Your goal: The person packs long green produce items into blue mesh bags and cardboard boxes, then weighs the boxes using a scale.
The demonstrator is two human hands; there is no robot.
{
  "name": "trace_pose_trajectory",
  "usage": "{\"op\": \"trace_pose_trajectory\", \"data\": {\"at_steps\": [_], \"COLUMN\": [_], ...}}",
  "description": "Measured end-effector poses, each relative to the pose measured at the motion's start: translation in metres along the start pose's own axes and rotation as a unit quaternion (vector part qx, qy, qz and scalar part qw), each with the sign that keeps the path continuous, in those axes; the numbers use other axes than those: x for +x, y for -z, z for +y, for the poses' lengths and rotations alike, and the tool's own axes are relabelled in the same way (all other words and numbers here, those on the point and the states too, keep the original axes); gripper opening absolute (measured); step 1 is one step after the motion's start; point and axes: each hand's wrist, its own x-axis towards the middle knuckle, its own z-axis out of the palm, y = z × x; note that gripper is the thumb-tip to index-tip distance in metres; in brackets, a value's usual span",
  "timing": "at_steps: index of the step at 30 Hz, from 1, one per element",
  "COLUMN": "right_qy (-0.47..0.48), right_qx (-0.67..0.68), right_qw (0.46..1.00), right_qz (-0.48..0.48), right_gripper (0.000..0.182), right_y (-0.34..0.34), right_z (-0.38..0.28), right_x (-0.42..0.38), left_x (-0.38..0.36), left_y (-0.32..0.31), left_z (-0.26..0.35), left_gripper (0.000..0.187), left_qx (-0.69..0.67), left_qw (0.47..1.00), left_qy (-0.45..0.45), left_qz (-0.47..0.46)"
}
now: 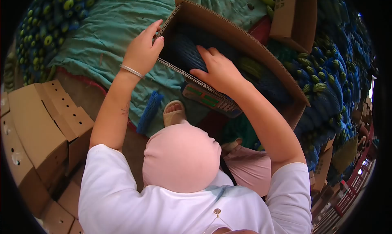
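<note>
An open cardboard box point(261, 48) stands on a scale point(208, 98) with a lit green display. Inside the box lie items wrapped in blue net point(185, 50), and a green one shows between them. My left hand point(143, 48) rests at the box's left edge, thumb and fingers apart, holding nothing that shows. My right hand point(218, 68) is inside the box with its fingers spread on the blue-netted item.
Flattened and folded cardboard boxes point(36, 119) are stacked at the left. Another open box point(292, 22) stands at the upper right. Netted green produce point(322, 83) is piled at the right. A blue net roll point(150, 111) lies near my foot on green cloth point(102, 38).
</note>
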Motion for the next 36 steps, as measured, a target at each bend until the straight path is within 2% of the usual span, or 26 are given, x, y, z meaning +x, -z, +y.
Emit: {"op": "trace_pose_trajectory", "data": {"at_steps": [1, 2, 3, 5, 7, 8, 10, 11, 13, 17, 19, 21, 23, 25, 26, 27, 28, 29, 30, 31, 33, 34, 35, 36], "right_qy": [-0.004, 0.031, 0.067, 0.093, 0.026, 0.025, -0.004, -0.006, 0.077, 0.051, 0.051, -0.036, -0.144, -0.303, -0.378, -0.448, -0.461, -0.464, -0.381, -0.293, -0.266, -0.282, -0.285, -0.303], "right_qx": [0.001, -0.053, -0.11, -0.117, -0.148, -0.149, -0.164, -0.163, -0.119, -0.115, 0.011, 0.144, 0.121, 0.028, -0.038, -0.102, -0.075, 0.07, 0.109, 0.147, 0.031, -0.015, -0.011, -0.008], "right_qw": [1.0, 0.997, 0.989, 0.984, 0.989, 0.989, 0.979, 0.979, 0.987, 0.99, 0.997, 0.985, 0.971, 0.93, 0.91, 0.879, 0.88, 0.882, 0.918, 0.945, 0.961, 0.959, 0.958, 0.952], "right_qz": [0.001, 0.038, 0.077, 0.1, 0.004, 0.003, -0.119, -0.12, -0.08, -0.057, 0.051, 0.09, 0.146, 0.207, 0.169, 0.128, 0.082, 0.045, 0.025, 0.006, -0.068, -0.026, -0.024, -0.041], "right_gripper": [0.068, 0.066, 0.064, 0.062, 0.061, 0.061, 0.062, 0.062, 0.065, 0.065, 0.058, 0.046, 0.035, 0.034, 0.036, 0.037, 0.042, 0.047, 0.052, 0.06, 0.073, 0.065, 0.065, 0.057], "right_y": [-0.017, -0.033, -0.035, -0.021, 0.005, 0.007, 0.009, 0.005, -0.003, 0.006, 0.02, 0.06, 0.098, 0.121, 0.129, 0.133, 0.129, 0.122, 0.107, 0.093, 0.083, 0.078, 0.078, 0.079], "right_z": [0.007, 0.013, 0.01, 0.014, 0.009, 0.013, 0.02, 0.023, 0.031, 0.034, 0.031, 0.021, 0.028, 0.05, 0.063, 0.076, 0.091, 0.099, 0.104, 0.102, 0.085, 0.083, 0.089, 0.096], "right_x": [0.009, 0.016, 0.02, 0.013, -0.003, -0.008, -0.018, -0.019, -0.014, -0.027, -0.047, -0.083, -0.133, -0.187, -0.209, -0.23, -0.245, -0.254, -0.26, -0.261, -0.248, -0.242, -0.241, -0.237], "left_x": [0.001, -0.001, -0.002, -0.002, -0.003, -0.002, -0.003, -0.004, -0.002, -0.002, -0.005, -0.007, -0.002, 0.011, 0.021, 0.03, 0.038, 0.042, 0.041, 0.039, 0.036, 0.031, 0.034, 0.04], "left_y": [0.001, 0.003, 0.004, 0.003, 0.002, 0.001, 0.001, 0.001, 0.001, 0.001, 0.006, 0.015, 0.022, 0.029, 0.027, 0.021, 0.013, 0.006, 0.003, 0.003, 0.011, 0.011, 0.008, 0.005], "left_z": [-0.002, -0.005, -0.005, -0.006, -0.006, -0.006, -0.001, 0.001, -0.002, -0.003, 0.001, 0.01, 0.021, 0.037, 0.042, 0.042, 0.041, 0.042, 0.046, 0.042, 0.042, 0.04, 0.044, 0.051], "left_gripper": [0.04, 0.04, 0.04, 0.04, 0.04, 0.039, 0.039, 0.039, 0.039, 0.041, 0.041, 0.039, 0.035, 0.027, 0.033, 0.033, 0.04, 0.048, 0.064, 0.076, 0.079, 0.071, 0.071, 0.06], "left_qx": [0.033, 0.066, 0.066, 0.051, 0.051, 0.052, 0.048, 0.046, 0.04, 0.069, 0.095, 0.218, 0.204, 0.28, 0.26, 0.26, 0.253, 0.243, 0.28, 0.258, 0.251, 0.231, 0.234, 0.257], "left_qw": [0.999, 0.996, 0.996, 0.996, 0.996, 0.995, 0.996, 0.996, 0.997, 0.994, 0.991, 0.964, 0.967, 0.948, 0.943, 0.942, 0.909, 0.86, 0.826, 0.839, 0.824, 0.846, 0.843, 0.84], "left_qy": [-0.033, -0.063, -0.064, -0.07, -0.073, -0.076, -0.073, -0.07, -0.067, -0.082, -0.092, -0.149, -0.148, -0.102, -0.082, -0.087, -0.071, -0.054, -0.031, -0.096, -0.115, -0.148, -0.15, -0.091], "left_qz": [0.001, 0.002, -0.002, 0.003, 0.011, 0.021, 0.015, 0.009, 0.007, 0.0, 0.001, 0.007, -0.012, -0.116, -0.19, -0.193, -0.323, -0.446, -0.488, -0.469, -0.495, -0.456, -0.46, -0.469]}}
